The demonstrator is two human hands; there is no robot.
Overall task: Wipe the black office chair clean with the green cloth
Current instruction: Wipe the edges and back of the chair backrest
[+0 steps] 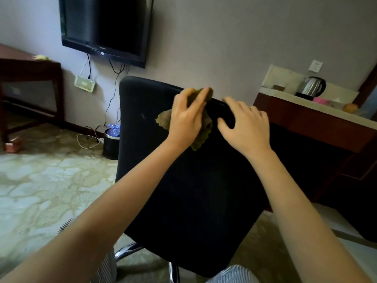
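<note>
Nearest you, at the bottom edge, your striped trousers (232,274) show beside the chrome base (127,251) of the black office chair (183,190). The chair's backrest faces you and fills the middle of the view, tilted a little to the right.

Both your bare forearms reach up across it to its far top edge. Your left hand (184,121) lies on the green cloth (202,133), which is bunched against the upper part of the backrest. The fingers are fairly straight and close together, pressing the cloth at the top edge with the thumb alongside. Loose folds hang out below and to the left of your palm.

Your right hand (244,127) sits just right of the cloth, apart from it. Its fingers are spread and slightly bent, with the tips on the chair's top edge and nothing held.

Beyond the chair on the left, a black waste bin (111,145) holding plastic bottles (113,128) stands on the patterned floor (40,180). A dark wooden table (30,68) is further left.

On the far wall hangs a television (106,27), with cables trailing down. At the far right, a kettle (312,86) stands on a wooden counter (306,119).
</note>
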